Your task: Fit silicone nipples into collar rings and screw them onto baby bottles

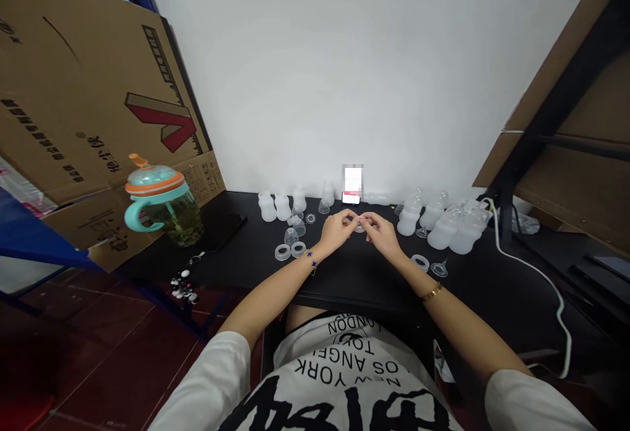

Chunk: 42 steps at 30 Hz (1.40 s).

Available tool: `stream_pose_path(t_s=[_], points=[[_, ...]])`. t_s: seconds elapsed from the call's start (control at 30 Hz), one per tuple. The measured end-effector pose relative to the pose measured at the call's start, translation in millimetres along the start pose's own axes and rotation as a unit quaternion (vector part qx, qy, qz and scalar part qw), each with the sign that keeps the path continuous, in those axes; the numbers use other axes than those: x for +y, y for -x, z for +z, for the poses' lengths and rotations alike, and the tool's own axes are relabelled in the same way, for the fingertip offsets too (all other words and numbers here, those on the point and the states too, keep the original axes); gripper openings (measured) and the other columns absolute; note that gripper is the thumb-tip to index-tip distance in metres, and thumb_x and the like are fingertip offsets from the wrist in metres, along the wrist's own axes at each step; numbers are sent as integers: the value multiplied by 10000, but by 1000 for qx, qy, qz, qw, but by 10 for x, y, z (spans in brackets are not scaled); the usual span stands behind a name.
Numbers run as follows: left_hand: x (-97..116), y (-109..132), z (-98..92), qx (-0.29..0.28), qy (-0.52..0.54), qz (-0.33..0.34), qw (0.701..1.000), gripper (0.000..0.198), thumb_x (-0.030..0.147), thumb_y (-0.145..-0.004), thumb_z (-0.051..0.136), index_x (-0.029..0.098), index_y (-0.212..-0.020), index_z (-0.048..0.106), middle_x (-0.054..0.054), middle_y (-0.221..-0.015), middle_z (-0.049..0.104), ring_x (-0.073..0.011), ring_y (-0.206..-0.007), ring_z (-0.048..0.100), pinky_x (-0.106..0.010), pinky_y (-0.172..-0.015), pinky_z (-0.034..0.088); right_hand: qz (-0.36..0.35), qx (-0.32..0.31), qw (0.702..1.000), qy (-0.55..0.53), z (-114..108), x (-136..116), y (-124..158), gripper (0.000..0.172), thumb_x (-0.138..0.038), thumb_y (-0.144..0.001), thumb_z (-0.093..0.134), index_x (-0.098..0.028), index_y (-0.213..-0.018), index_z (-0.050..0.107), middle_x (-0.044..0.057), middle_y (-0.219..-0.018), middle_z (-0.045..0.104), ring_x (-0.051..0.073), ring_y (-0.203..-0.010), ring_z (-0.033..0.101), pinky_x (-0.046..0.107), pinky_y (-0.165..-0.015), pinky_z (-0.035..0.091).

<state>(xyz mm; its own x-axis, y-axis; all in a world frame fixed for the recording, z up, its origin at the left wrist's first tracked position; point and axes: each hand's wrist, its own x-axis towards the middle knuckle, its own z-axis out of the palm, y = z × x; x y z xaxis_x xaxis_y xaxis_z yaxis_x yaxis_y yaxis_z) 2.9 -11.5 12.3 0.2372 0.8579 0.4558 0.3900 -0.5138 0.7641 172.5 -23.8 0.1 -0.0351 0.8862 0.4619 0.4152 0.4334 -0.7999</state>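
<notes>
My left hand (337,229) and my right hand (380,233) meet over the middle of the black table (354,273). Both pinch a small clear part (359,224) between their fingertips; it looks like a bottle ring or nipple, too small to name for sure. White plastic bottles (445,224) stand in a group at the right, and a few more bottles (274,206) stand at the back left. Clear rings (290,251) lie left of my left wrist. Another ring (420,262) and a clear nipple (440,268) lie right of my right wrist.
A phone (352,184) leans against the white wall behind my hands. A teal and orange drinking jug (165,203) stands at the table's left end beside a cardboard box (88,109). A white cable (541,280) runs down the right side. A dark shelf frame (556,109) rises at right.
</notes>
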Motion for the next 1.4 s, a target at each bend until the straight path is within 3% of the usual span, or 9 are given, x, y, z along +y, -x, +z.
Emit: stream_pose_path(t_s=[0.13, 0.57, 0.8, 1.4], points=[[12, 6, -4, 23, 5, -12, 1000, 210, 405, -926, 557, 216, -946, 645, 47, -628, 677, -124, -493, 623, -231, -580, 441, 20, -11, 1000, -3, 9, 19, -1, 384, -573, -891, 570, -221, -1015, 659, 13, -785, 697, 130, -468, 595, 248, -464, 471], [-24, 2, 3, 11, 30, -13, 999, 110, 320, -902, 547, 221, -945, 571, 60, -633, 664, -109, -462, 601, -214, -540, 419, 9, -33, 999, -21, 14, 1, 9, 358, -503, -894, 581, -211, -1083, 664, 20, -820, 692, 127, -487, 608, 244, -473, 479], [-43, -2, 6, -13, 30, -5, 999, 289, 416, -941, 535, 227, -1150, 602, 44, -669, 691, -115, -483, 622, -220, -565, 450, 3, -21, 1000, -17, 12, 24, -6, 415, -532, -901, 562, -207, -1128, 685, 28, -803, 706, 129, -479, 596, 242, -453, 476], [-26, 5, 0, -38, 53, 16, 998, 284, 453, -954, 521, 217, -1058, 641, 49, -585, 635, -114, -494, 617, -207, -541, 438, 10, -9, 999, -29, 13, 5, 6, 424, -589, -894, 567, -204, -1027, 683, 45, -835, 714, 128, -492, 594, 246, -459, 474]])
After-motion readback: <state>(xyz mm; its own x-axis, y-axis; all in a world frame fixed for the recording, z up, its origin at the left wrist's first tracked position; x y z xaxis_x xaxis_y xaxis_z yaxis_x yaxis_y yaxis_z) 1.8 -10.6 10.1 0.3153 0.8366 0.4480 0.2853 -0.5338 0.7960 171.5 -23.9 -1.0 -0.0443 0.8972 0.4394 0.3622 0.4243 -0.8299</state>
